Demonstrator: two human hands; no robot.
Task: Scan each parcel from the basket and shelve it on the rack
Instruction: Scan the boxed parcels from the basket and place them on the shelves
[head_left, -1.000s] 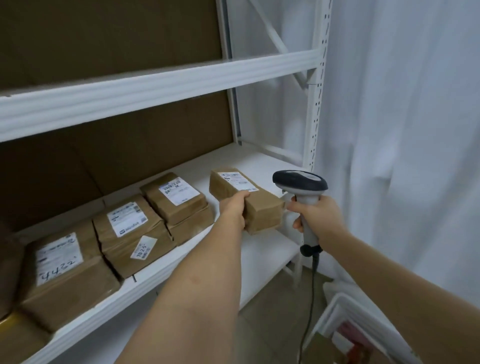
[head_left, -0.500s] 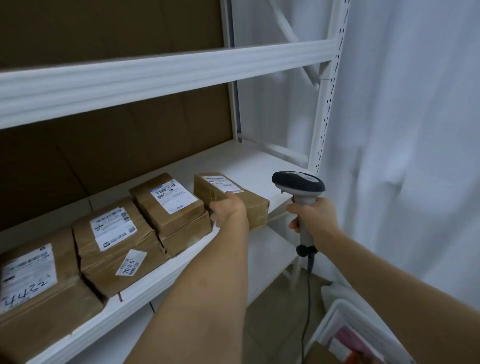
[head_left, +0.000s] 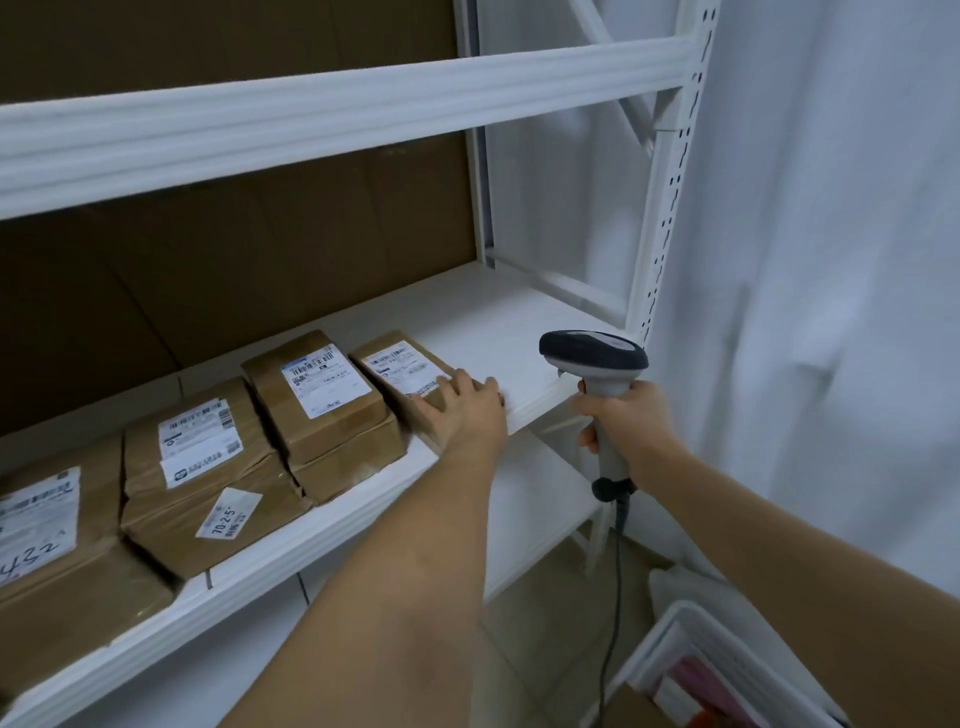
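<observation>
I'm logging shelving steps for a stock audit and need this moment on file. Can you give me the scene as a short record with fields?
left hand: left hand lies flat, fingers straight, on the rightmost parcel
right hand: right hand has its grip around the handle of the barcode scanner
parcel state: resting on the shelf, label up, beside a stack of two parcels
other parcels: more labelled brown parcels further left on the same shelf
basket: white basket at lower right, partly in view

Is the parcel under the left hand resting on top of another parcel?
No, the parcel under the left hand lies directly on the white shelf.
</observation>
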